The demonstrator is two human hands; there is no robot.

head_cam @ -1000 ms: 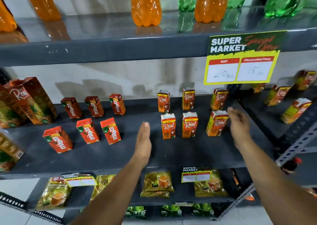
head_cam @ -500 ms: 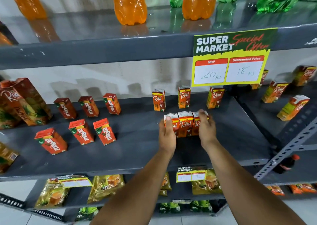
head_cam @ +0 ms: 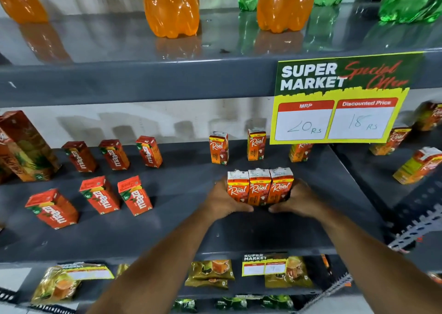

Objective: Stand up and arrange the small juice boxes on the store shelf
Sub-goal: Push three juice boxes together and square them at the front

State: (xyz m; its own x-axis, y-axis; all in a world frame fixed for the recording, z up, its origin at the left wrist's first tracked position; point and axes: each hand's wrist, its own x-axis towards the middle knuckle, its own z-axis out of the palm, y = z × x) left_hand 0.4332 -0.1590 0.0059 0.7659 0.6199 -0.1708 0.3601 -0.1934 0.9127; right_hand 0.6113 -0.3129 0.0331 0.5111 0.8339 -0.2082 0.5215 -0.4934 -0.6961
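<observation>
Juice boxes (head_cam: 260, 186), three of them pressed side by side and upright, sit clamped between both hands on the grey shelf (head_cam: 181, 232): the left hand (head_cam: 224, 200) cups the left box, the right hand (head_cam: 296, 200) the right one, thumbs nearly meeting in front. Bare shelf lies between them and the front edge. Behind stand three more small boxes (head_cam: 218, 148), spaced apart. Red mango boxes (head_cam: 135, 198) stand well to the left, under the price sign (head_cam: 339, 100).

Shop: grey metal shelves (head_cam: 167, 237), "Super Market" price card (head_cam: 339, 100), rows of juice boxes (head_cam: 259, 186), soda bottles (head_cam: 171, 5).
</observation>
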